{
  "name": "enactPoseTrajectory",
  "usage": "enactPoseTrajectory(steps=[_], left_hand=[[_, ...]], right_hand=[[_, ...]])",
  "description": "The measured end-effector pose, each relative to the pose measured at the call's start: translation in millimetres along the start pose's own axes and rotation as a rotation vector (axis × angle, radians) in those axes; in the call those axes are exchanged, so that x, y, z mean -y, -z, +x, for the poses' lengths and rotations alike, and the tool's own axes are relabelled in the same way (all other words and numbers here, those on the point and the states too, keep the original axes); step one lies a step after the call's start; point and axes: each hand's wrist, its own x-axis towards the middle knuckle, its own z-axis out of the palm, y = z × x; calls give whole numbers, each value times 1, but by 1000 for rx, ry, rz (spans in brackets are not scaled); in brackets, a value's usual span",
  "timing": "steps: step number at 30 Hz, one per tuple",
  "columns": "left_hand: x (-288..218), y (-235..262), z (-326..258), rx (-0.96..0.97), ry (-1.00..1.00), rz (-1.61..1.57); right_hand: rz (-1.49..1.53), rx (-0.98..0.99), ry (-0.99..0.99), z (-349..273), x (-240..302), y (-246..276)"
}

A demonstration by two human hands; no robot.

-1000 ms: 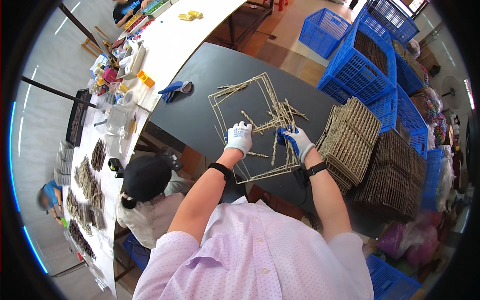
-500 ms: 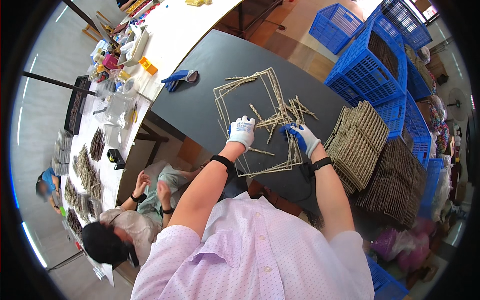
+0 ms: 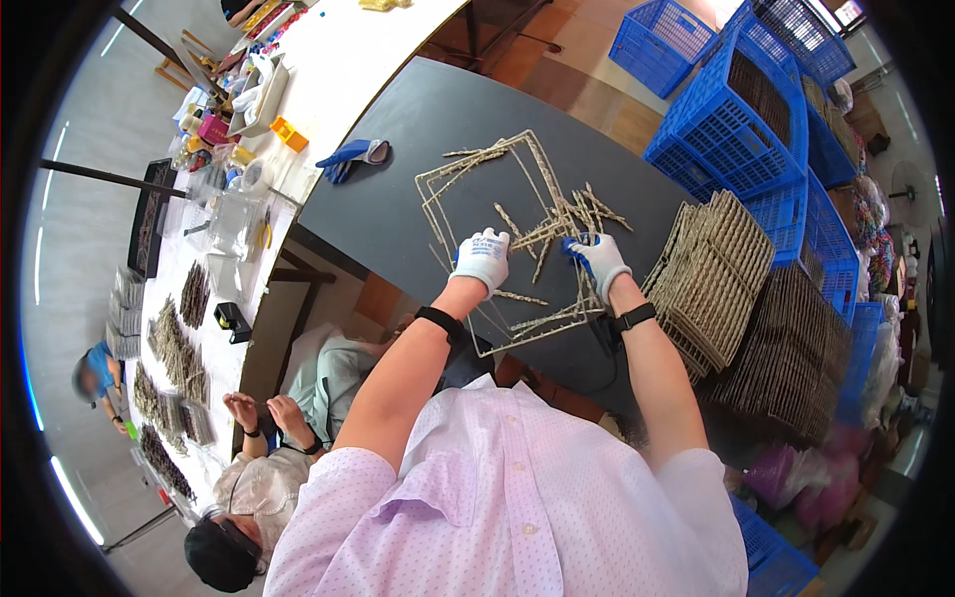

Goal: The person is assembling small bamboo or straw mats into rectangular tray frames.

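Our left hand (image 3: pixel 481 261), in a white knit glove, is pressing down with curled fingers on the near-left part of the square wire frames wrapped in pale straw cord (image 3: pixel 502 234), and our right hand (image 3: pixel 600 263), in a white glove with blue fingertips, is closing around a short straw-coloured stick (image 3: pixel 545 235) at the right side of those frames; how tightly it is pinching we cannot tell. The frames are lying overlapped on the dark grey tabletop (image 3: pixel 398 189), with more loose sticks scattered across their right half. We are judging this to be the fitting step: one stick being laid across the frame while the other hand steadies it. The next move, as we read it, is calling for keeping the frame flat and lining the stick up with the frame's edge. Right of the frames, a stack of finished woven straw panels (image 3: pixel 716 274) is leaning, with blue plastic crates (image 3: pixel 736 119) beyond it. Left of the frames, a blue glove (image 3: pixel 350 157) is resting near the table's edge, and a seated person in a black cap (image 3: pixel 221 553) is working below it.
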Motion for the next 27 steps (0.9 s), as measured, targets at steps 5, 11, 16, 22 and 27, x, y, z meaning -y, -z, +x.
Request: enactPoseTrajectory(steps=[5,11,16,22,27], left_hand=[[7,5,2,31,30,0],[22,6,3,-25,-12,-21],[39,8,-5,-29,34,-47],[73,10,-16,-27,165,-83],[75,13,-27,-95,151,-89]], right_hand=[[410,184,-15,-10,7,8],[995,453,-51,-25,6,16],[1338,292,-83,8,-14,21],[1194,-182,-57,50,-23,62],[-397,-355,-44,67,9,38]])
